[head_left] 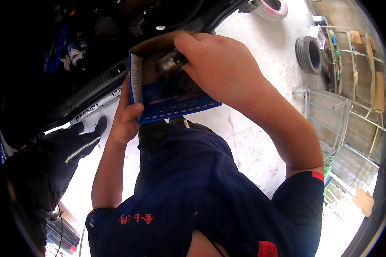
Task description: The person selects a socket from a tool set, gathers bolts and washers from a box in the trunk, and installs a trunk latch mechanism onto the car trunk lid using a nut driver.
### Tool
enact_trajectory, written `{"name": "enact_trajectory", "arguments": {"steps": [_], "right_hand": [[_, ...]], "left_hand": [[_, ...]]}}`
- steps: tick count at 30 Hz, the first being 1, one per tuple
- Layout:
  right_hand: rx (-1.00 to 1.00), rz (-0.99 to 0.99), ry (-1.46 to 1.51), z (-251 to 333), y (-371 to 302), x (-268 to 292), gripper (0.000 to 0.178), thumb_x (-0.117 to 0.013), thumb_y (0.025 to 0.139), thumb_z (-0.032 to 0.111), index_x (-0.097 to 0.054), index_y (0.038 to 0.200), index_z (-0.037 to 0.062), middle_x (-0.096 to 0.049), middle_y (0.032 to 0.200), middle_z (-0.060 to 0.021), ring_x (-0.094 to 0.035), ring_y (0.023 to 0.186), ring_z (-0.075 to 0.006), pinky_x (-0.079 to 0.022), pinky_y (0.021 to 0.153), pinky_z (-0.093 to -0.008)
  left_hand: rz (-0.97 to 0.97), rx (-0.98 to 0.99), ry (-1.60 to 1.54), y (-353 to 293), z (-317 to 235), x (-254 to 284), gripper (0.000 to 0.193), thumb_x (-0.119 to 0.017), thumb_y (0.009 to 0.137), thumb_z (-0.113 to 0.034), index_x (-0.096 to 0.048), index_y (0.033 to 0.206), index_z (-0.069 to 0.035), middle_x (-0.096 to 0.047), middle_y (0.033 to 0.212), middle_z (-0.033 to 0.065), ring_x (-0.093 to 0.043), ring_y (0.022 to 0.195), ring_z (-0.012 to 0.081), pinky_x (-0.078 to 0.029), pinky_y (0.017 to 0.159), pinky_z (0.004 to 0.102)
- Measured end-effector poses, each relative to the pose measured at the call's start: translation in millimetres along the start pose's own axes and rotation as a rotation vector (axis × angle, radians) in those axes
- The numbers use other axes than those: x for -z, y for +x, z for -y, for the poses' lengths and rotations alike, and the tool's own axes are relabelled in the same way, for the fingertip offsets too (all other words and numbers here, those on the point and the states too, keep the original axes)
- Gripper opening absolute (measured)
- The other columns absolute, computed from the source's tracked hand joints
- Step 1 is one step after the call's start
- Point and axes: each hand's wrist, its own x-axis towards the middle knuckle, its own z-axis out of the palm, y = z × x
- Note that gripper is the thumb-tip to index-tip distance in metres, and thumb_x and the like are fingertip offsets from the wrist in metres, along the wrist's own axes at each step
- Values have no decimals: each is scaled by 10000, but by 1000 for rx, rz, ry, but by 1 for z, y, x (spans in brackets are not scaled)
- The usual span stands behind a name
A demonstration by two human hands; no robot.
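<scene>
An opened blue cardboard box (180, 96) with a brown inside is held up in front of my chest. My left hand (128, 120) grips its left side, the thumb pressed near the lower left corner. Over the box's right part reaches my right hand (223, 64), thumb and fingers pinched on a small part (170, 62) that looks clear or metallic. Just what that part is I cannot make out. Dark small items lie in the shadow inside the box, partly hidden by my right hand.
A dark open vehicle compartment (107, 81) fills the upper left, with crumpled white material (76, 55) inside. Another person's dark trouser leg (77, 147) is at left. Tyres (309, 55) lie on the pale floor at upper right, near a metal rack (351, 98).
</scene>
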Motion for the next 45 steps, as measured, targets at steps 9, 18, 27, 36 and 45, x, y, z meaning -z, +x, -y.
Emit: {"name": "enact_trajectory", "arguments": {"steps": [9, 18, 27, 36, 45], "right_hand": [[115, 39, 29, 6, 7, -4, 166, -654, 894, 128, -713, 1047, 113, -747, 884, -107, -755, 901, -304, -605, 742, -428], [206, 232, -15, 15, 18, -37, 205, -622, 928, 127, -701, 1116, 141, -740, 941, -99, -752, 943, -297, -600, 797, -404], [83, 620, -401, 0, 16, -28, 158, -671, 885, 95, -791, 988, 108, -779, 901, -94, -769, 902, -296, -619, 744, -385], [208, 577, -402, -7, 23, -19, 197, -653, 876, 73, -783, 1015, 127, -741, 939, -81, -748, 951, -292, -607, 781, -409], [241, 212, -32, -1, 53, 9, 129, -679, 835, 198, -771, 862, 113, -752, 886, -120, -747, 853, -311, -603, 774, -411]], "left_hand": [[8, 25, 34, -1, 0, 0, 1189, -778, 786, -427, -75, 1687, -98, -383, 1594, 216, -451, 1465, 359, -456, 1161, 465], [15, -20, -14, -3, 8, -9, 1083, -770, 794, -393, -204, 1664, -83, -357, 1645, 152, -369, 1514, 300, -298, 1246, 427], [-30, -29, 31, -5, 10, -5, 1116, -749, 789, -395, -153, 1683, -96, -347, 1649, 158, -378, 1508, 306, -330, 1232, 427], [-9, -49, -12, -8, 10, 2, 1085, -746, 829, -357, -135, 1679, -71, -357, 1641, 165, -405, 1492, 301, -352, 1221, 424], [-16, -120, -33, -3, 9, 12, 1048, -728, 846, -330, -146, 1678, -68, -371, 1638, 159, -402, 1494, 298, -337, 1230, 423]]}}
